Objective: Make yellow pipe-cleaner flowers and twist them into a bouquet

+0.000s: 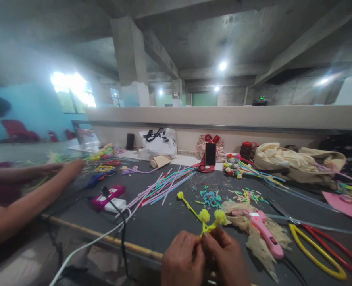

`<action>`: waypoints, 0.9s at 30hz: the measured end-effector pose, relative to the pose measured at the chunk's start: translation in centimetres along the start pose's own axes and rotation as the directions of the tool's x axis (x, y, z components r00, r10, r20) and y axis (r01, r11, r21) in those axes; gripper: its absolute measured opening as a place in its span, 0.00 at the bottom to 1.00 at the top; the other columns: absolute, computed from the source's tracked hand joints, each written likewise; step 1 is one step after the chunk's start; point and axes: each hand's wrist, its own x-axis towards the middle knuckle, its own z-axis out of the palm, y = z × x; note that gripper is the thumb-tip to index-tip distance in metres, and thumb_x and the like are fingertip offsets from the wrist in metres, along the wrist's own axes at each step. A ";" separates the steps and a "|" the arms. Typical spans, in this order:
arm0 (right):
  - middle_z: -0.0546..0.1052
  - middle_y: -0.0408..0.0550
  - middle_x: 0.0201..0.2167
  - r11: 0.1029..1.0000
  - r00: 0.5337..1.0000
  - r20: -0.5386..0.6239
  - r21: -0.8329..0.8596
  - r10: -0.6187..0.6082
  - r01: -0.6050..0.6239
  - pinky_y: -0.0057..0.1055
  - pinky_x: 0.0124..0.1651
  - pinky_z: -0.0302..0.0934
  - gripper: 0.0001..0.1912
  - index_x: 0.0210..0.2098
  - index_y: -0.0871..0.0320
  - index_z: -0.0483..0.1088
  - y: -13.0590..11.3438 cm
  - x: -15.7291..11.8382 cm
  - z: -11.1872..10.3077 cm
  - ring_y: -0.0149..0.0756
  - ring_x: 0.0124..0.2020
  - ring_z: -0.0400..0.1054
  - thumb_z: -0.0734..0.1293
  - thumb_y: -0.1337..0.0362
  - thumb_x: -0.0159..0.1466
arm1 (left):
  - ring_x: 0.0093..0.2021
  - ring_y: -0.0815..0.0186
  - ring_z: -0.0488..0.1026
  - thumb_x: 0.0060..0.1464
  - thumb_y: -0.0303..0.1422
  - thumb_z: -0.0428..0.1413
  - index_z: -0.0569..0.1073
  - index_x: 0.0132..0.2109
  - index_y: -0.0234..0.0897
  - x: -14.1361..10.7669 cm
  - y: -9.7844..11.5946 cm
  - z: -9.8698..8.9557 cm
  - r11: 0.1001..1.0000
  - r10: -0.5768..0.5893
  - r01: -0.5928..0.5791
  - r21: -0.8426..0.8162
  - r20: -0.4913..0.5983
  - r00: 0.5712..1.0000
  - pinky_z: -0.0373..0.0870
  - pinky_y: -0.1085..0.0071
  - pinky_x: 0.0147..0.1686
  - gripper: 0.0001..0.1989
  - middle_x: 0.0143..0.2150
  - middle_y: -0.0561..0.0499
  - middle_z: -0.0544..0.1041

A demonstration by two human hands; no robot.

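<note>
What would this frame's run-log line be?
left hand: pinching yellow fuzzy flowers by stems | right hand: pinching same stems | to the right: pink tool, scissors | beyond: blue-green bits

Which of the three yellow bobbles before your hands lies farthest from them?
The leftmost bobble, on a long stem; the other two bobbles sit by the left hand and right hand.

Three fuzzy yellow pompom heads on yellow stems stand near the middle. Two black, upright, phone-shaped rectangles show on the far side, one left of the other. Two heaps of short cut pieces lie mid-table, one mostly blue-green, one mostly pale and yellow. There is one pink handheld electric tool, one large pair of red-and-yellow-handled scissors, and one white printed plastic bag. The overlapping lilac, teal and blue fuzzy stems defy counting.
</note>
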 end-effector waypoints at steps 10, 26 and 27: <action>0.63 0.35 0.14 0.991 0.965 0.233 0.029 0.118 -0.128 0.21 0.19 0.48 0.13 0.23 0.62 0.66 -0.8 0.4 -0.3 0.23 0.14 0.54 0.70 0.58 0.47 | 0.17 0.70 0.64 0.41 0.37 0.55 0.65 0.21 0.37 1.4 1.1 -1.8 0.543 -0.525 0.731 -0.414 0.512 0.680 0.58 0.76 0.18 0.10 0.15 0.56 0.67; 0.66 0.39 0.18 0.979 0.837 0.539 -0.203 0.096 0.018 0.22 0.22 0.51 0.10 0.27 0.62 0.68 -2.9 2.1 1.1 0.26 0.18 0.58 0.65 0.59 0.55 | 0.14 0.73 0.66 0.30 0.36 0.64 0.65 0.22 0.35 1.6 -0.6 -3.6 -0.170 -0.398 0.780 -0.602 0.766 0.505 0.58 0.80 0.16 0.16 0.15 0.54 0.72; 0.67 0.39 0.18 0.974 0.842 0.533 -0.222 0.086 0.041 0.22 0.22 0.51 0.11 0.27 0.61 0.69 -2.8 2.1 1.2 0.26 0.18 0.58 0.64 0.58 0.56 | 0.14 0.73 0.66 0.30 0.36 0.64 0.64 0.22 0.35 1.7 -0.6 -3.8 -0.166 -0.419 0.769 -0.617 0.750 0.512 0.57 0.80 0.16 0.16 0.15 0.54 0.72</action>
